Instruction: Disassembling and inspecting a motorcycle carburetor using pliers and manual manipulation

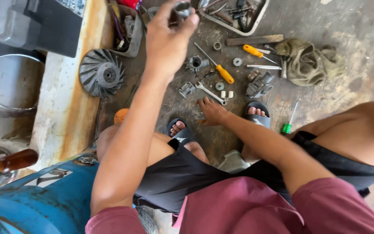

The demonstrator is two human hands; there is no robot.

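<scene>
1. My left hand (167,37) is raised well above the floor, its fingers closed round a small metal socket (182,8) pinched at the fingertips. The grip looks firm, but the part sits right at the tips, so I would keep it tucked in and level.

2. My right hand (213,112) is down on the floor, fingers spread and flat, with nothing in it that I can see. Just beyond its fingertips lie a small spanner (211,93) and two little white cylinders (227,94).

3. Farther out from the right hand are a yellow-handled screwdriver (217,67), a round metal housing (195,63) and a few loose rings and washers. To pick any one cleanly, I judge it best to slide the fingers to a single piece and not sweep across the scatter.

4. Below and outward of the raised left hand sits a grey finned fan wheel (101,73). A metal tray (256,19) of tools is just beside that hand.

5. Off past the right hand lie a crumpled rag (312,60) and a green-handled screwdriver (290,121).
</scene>
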